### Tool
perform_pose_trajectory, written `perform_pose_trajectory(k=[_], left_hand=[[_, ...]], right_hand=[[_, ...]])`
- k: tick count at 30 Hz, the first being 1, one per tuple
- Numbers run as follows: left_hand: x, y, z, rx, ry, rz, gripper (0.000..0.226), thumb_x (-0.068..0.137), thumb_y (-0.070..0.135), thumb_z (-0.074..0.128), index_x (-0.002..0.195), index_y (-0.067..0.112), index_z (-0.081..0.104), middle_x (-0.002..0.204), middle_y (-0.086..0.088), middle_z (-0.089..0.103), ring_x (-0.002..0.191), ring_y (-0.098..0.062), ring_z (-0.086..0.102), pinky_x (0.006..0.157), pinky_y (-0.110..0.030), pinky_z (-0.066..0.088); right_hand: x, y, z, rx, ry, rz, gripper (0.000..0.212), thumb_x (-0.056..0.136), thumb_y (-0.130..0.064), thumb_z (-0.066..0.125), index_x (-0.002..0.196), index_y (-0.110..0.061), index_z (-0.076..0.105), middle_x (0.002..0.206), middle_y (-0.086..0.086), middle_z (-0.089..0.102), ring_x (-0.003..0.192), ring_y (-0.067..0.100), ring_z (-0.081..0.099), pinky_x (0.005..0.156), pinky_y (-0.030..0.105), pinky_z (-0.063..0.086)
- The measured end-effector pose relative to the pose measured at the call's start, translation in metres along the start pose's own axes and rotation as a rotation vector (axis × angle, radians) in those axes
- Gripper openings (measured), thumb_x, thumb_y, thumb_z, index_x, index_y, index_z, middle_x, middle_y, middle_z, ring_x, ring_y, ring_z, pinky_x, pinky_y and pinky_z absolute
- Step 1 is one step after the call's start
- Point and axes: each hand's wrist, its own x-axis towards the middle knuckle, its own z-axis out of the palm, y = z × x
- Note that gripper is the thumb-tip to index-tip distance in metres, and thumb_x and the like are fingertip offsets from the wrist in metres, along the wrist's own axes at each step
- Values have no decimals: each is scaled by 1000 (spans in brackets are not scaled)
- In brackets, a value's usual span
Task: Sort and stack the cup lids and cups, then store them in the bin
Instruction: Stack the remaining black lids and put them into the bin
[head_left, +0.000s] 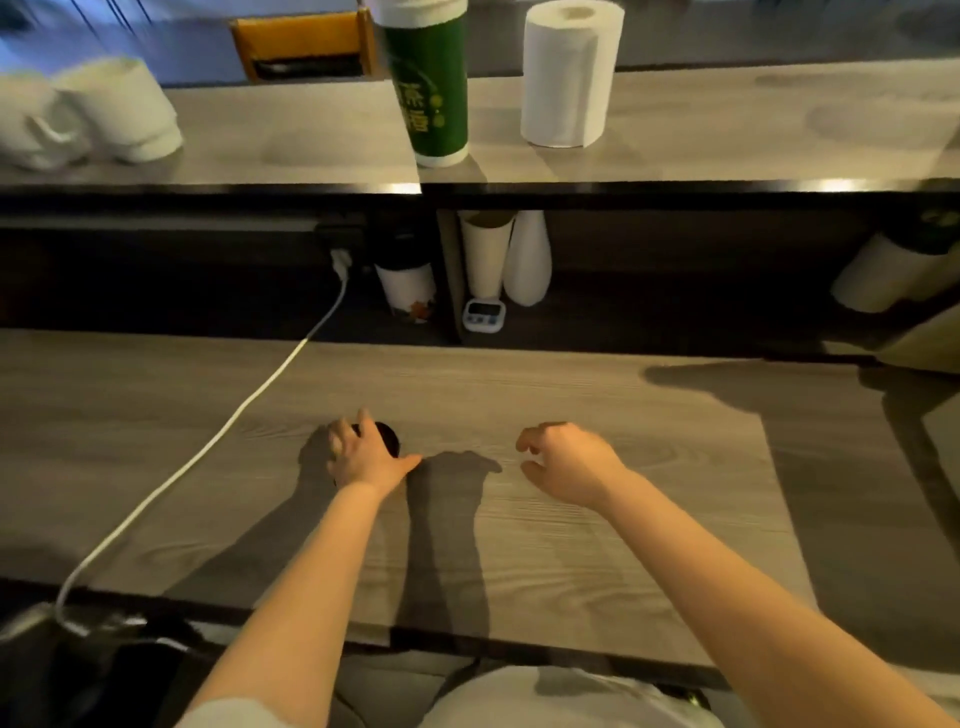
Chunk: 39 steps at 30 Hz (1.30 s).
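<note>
Left grip, palm down, curls round a black lid; right grip hovers loosely curled, empty.

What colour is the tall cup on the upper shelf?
The tall cup is dark green, white-rimmed; head view.

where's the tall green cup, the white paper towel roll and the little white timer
tall green paper cup (434, 88), head view, its green wall
white paper towel roll (563, 83), head view, its side
small white digital timer (484, 314), head view, its front face

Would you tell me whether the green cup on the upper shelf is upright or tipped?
Upright: the green cup stands on its base on the upper shelf.
</note>
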Motion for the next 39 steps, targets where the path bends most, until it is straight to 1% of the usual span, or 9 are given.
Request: perform_pose_trajectory(k=[4, 9, 14, 20, 25, 29, 33, 36, 39], left_hand=[[15, -27, 3, -107, -23, -40, 110, 73, 49, 73, 150, 11, 4, 156, -15, 16, 144, -35, 11, 113, -49, 23], [14, -28, 1, -159, 23, 57, 102, 71, 45, 76, 147, 11, 18, 151, -12, 28, 138, -33, 26, 109, -45, 32], [-9, 17, -20, -240, -15, 326, 101, 72, 37, 77, 149, 15, 15, 153, -6, 21, 140, -26, 22, 113, -36, 24], [-61, 76, -51, -264, 39, 742, 108, 70, 32, 79, 150, 19, 8, 149, -4, 29, 137, -21, 25, 110, -35, 29], [-88, 114, -48, -177, 38, 952, 105, 74, 32, 76, 150, 18, 5, 154, -2, 20, 140, -22, 18, 112, -29, 21], [-108, 152, -35, -205, -8, 1049, 100, 76, 30, 75, 150, 17, 9, 154, 0, 21, 141, -16, 20, 109, -21, 19], [-133, 198, -16, -158, -77, 1141, 85, 81, 25, 71, 149, 14, 20, 152, -2, 26, 140, -16, 26, 111, -23, 24], [-155, 236, -2, -80, -96, 1226, 75, 85, 24, 66, 147, 11, 26, 147, -4, 34, 136, -17, 31, 110, -20, 20], [-182, 276, 6, 43, -102, 1305, 74, 89, 35, 59, 149, 16, 20, 151, 0, 28, 140, -15, 23, 112, -23, 19]], right_hand=[[10, -14, 9, -2, 15, 7, 35, 93, -31, 48, 126, -22, 54, 124, 2, 60, 110, 23, 57, 84, 33, 48], [18, -18, 11, 78, 21, 69, 35, 92, -30, 50, 126, -22, 54, 120, 1, 62, 107, 22, 58, 84, 34, 50], [23, -22, -1, 236, 108, 97, 40, 94, -33, 51, 132, -20, 49, 122, 1, 60, 104, 20, 59, 82, 32, 48], [3, -16, -41, 694, 279, 131, 40, 92, -31, 58, 129, -17, 52, 110, 2, 62, 93, 15, 61, 81, 27, 48], [-40, 11, -64, 862, 309, 179, 21, 89, -18, 62, 110, -18, 58, 95, 14, 70, 72, 21, 67, 71, 33, 55], [-77, 47, -73, 857, 418, 286, 25, 88, -18, 65, 108, -25, 51, 89, 8, 69, 72, 20, 70, 70, 31, 58], [-121, 99, -80, 809, 524, 363, 24, 87, -18, 66, 91, -33, 48, 84, 5, 69, 64, 14, 66, 63, 27, 53], [-161, 143, -86, 845, 582, 439, 22, 86, -17, 66, 89, -32, 49, 85, 14, 69, 68, 20, 67, 62, 31, 54], [-202, 184, -92, 897, 658, 475, 19, 87, -14, 64, 93, -27, 52, 85, 24, 66, 69, 20, 62, 60, 28, 51]])
